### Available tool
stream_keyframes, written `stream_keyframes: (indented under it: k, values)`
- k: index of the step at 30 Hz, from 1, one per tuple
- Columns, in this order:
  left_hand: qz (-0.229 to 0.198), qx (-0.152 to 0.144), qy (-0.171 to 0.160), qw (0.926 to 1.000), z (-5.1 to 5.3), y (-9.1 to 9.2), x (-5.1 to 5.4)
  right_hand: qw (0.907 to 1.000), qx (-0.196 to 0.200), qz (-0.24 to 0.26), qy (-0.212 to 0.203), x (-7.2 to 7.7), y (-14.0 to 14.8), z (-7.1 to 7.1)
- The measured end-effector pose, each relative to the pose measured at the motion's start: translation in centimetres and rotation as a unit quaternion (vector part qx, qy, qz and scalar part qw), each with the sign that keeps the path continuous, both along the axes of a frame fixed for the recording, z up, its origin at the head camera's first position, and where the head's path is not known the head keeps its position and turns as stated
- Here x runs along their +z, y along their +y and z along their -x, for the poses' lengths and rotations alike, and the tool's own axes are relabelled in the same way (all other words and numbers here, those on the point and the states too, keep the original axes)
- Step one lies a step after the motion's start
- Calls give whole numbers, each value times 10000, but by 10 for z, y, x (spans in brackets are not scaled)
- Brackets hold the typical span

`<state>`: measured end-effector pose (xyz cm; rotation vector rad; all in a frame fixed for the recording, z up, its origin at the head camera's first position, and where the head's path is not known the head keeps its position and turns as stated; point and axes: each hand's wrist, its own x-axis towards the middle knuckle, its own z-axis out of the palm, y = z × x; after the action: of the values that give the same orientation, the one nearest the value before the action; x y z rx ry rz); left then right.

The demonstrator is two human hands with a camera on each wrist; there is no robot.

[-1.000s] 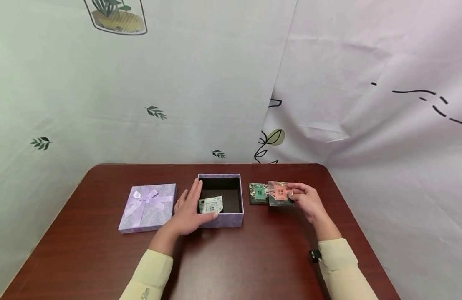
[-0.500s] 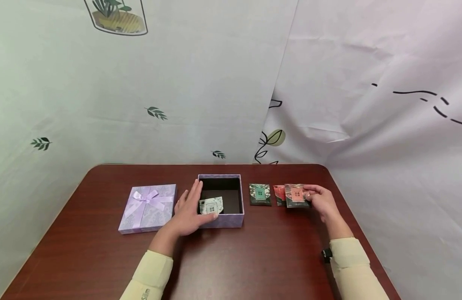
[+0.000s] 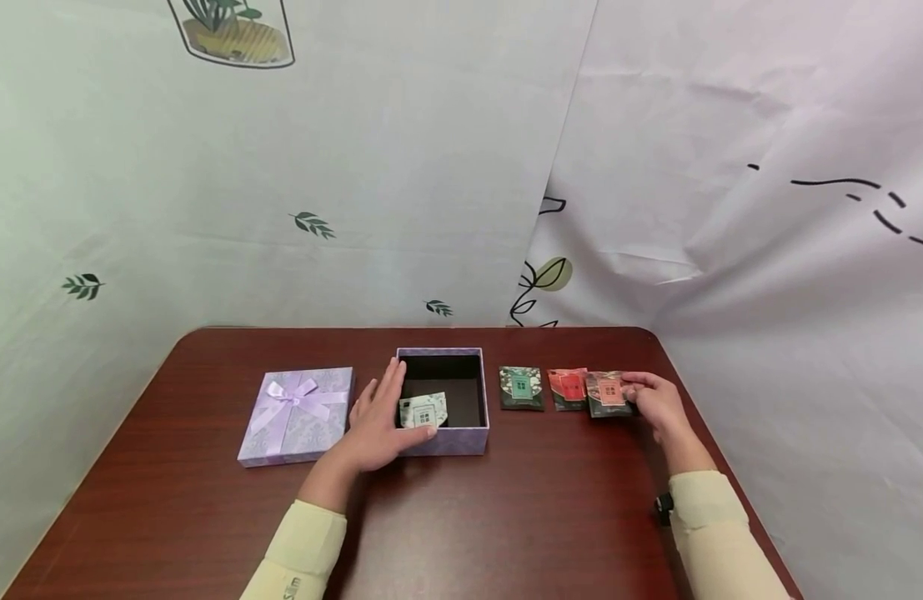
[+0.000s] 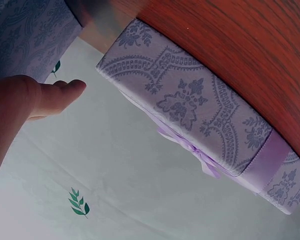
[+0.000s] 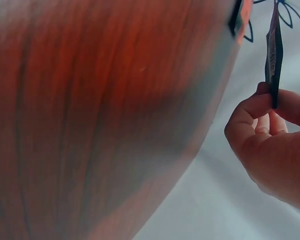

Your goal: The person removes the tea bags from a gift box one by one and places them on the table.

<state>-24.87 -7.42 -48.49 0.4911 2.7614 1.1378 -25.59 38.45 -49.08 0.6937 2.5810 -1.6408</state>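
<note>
Four sachets (image 3: 521,387) (image 3: 569,390) (image 3: 605,392) (image 3: 425,408), one box (image 3: 461,442), one lid (image 3: 299,421), two hands (image 3: 374,427) (image 3: 654,404) show.

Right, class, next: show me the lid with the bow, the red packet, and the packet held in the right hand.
Lid with the bow (image 3: 305,428): head view, on its patterned top.
Red packet (image 3: 569,390): head view, near the middle of its front.
Held packet (image 3: 608,393): head view, on its label.

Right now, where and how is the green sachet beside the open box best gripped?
Probably pinch the near edge of the green sachet, coming from the front: it lies flat, with the open box and red sachet close on either side.
</note>
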Motion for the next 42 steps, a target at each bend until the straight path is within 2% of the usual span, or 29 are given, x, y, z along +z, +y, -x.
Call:
stream_keyframes:
  k: [15,23,27,33,42]
  values:
    - [31,46,68,10000,-1,0,-1,9997,-158,-166,-92,-13,12,5]
    - [14,48,36,10000,-1,0,-2,9983,-187,-549,-31,-16,15,10]
    - [4,46,30,10000,-1,0,-1,9966,-11,-806,-163,-19,18,11]
    - [1,45,5,10000,0,0,-1,9890,324,-1438,-117,-24,21,15]
    - [-7,-15,-46,10000,1,0,0,9758,407,-2143,-131,-24,19,23]
